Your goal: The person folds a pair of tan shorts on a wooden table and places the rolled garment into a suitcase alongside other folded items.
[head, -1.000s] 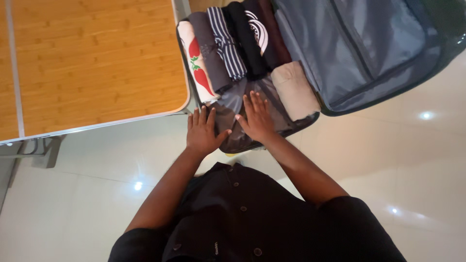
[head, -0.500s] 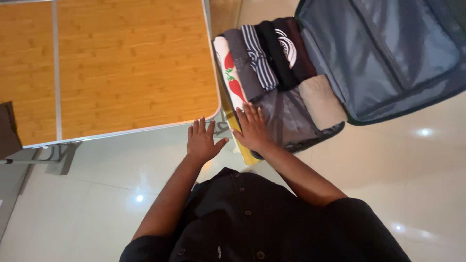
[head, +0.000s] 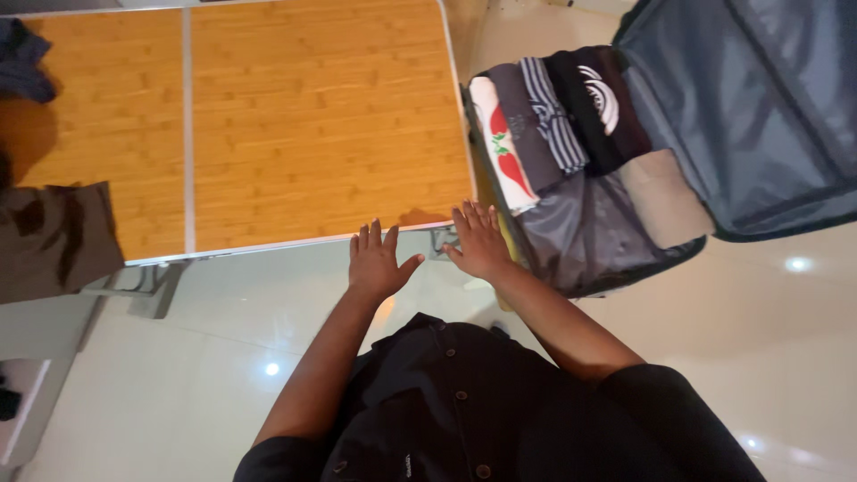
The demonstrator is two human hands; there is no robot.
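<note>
My left hand (head: pixel 378 260) hovers flat with fingers spread just below the near edge of the wooden folding table (head: pixel 268 116), holding nothing. My right hand (head: pixel 480 239) is also spread and empty, between the table's corner and the left rim of an open suitcase (head: pixel 607 259). Inside the suitcase lie folded clothes in a row: a white piece with red peppers (head: pixel 503 161), a grey one (head: pixel 532 134), a striped one (head: pixel 555 125), a black one with a white print (head: pixel 596 103) and a beige one (head: pixel 659 201).
The suitcase's grey lined lid (head: pixel 759 107) lies open at the upper right. A dark brown garment (head: pixel 49 236) hangs over the table's left end, and a dark blue cloth (head: pixel 22 67) sits at its far left corner. Glossy white floor tiles (head: pixel 768 339) surround me.
Both hands have come off the grey lining in the suitcase and shifted left toward the table edge. The view has swung left, bringing more table and the brown garment into sight.
</note>
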